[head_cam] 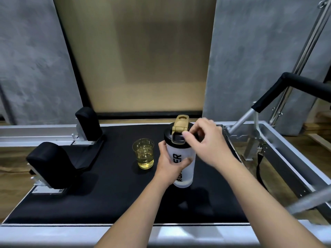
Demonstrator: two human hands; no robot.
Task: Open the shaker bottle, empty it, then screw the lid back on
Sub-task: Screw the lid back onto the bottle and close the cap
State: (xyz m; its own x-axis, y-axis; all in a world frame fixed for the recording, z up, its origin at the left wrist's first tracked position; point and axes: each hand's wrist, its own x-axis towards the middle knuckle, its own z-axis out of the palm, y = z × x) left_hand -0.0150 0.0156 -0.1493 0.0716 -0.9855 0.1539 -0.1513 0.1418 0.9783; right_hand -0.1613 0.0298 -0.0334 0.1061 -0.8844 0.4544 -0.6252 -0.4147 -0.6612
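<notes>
Two bare forearms reach in from the near edge and meet over a black padded platform set in a silver metal frame. The left hand wraps around the middle of the shaker bottle, thumb across its printed front, grasping the frosted white body. The right hand is curled over the right side of the black lid, thumb and fingers pinching its rim.

The bottle is upright, its long axis vertical, base at or just above the pad; contact is hard to judge. The lid is on, pointing up. Its gold flip cap is swung open and stands up toward the far side. The black lettering runs along the bottle's length, partly covered by the thumb.

Just left of the bottle, apart from it, a clear glass stands on the pad, holding pale yellow liquid in its lower part. Further left are two black padded shoulder rests, one near and one far. A black-padded bar rises at the right.
</notes>
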